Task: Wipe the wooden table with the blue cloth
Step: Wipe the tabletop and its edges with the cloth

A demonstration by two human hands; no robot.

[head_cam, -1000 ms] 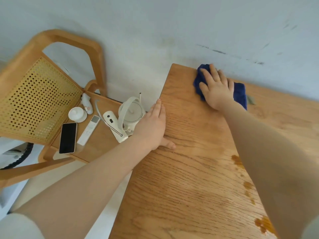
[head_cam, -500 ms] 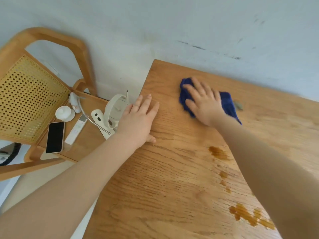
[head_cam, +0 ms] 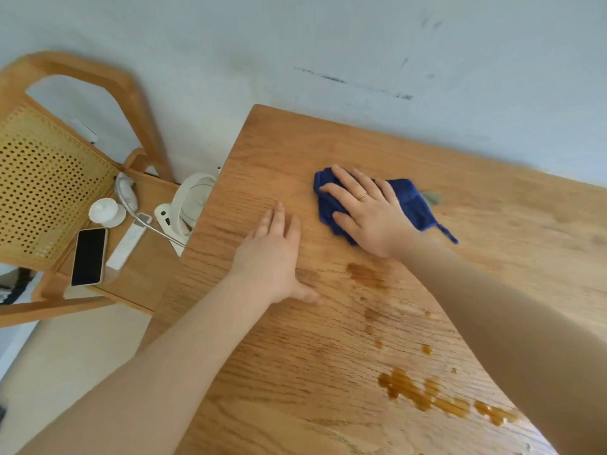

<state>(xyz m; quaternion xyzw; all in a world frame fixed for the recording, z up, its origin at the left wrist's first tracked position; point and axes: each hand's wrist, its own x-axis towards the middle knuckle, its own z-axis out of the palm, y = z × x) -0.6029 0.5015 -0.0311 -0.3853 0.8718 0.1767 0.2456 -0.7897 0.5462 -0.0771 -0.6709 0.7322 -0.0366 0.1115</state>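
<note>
Fingers [head_cam: 348, 182] of the right hand [head_cam: 368, 211] are spread apart and laid flat on the crumpled dark blue cloth [head_cam: 410, 205], pressing it to the light oak-grain wooden desk [head_cam: 295, 142]; they press rather than clamp, and nothing is pinched between them. The left hand [head_cam: 272, 257] lies palm down on bare wood just beside the cloth, fingers together and thumb out, holding nothing and serving as a brace.

The cloth sits in the far half of the desk, near the wall side. The amber-brown sticky spill [head_cam: 423, 392] lies well apart from it, along the near right edge, with a fainter brown smear [head_cam: 364, 274] just below the right wrist and small drops strung between the two.

Assessment: the wiping is under way, but the main spill appears untouched. To do this step well, the flat palm pressure should be kept and the cloth drawn toward the body through the smear and on to the large patch, in overlapping passes along the grain. The cloth is bunched, so only part of it bears on the wood; opening it out would widen each pass. A sticky residue is likely to drag and streak, so turning to a clean face is advisable. A small grey mark [head_cam: 430, 197] beside the cloth's far corner is too blurred to identify, possibly a blemish in the wood.

The rattan-backed wooden chair [head_cam: 49, 192] at the left carries a black-screened phone [head_cam: 88, 256]; strokes should be kept from pushing liquid over that edge.
</note>
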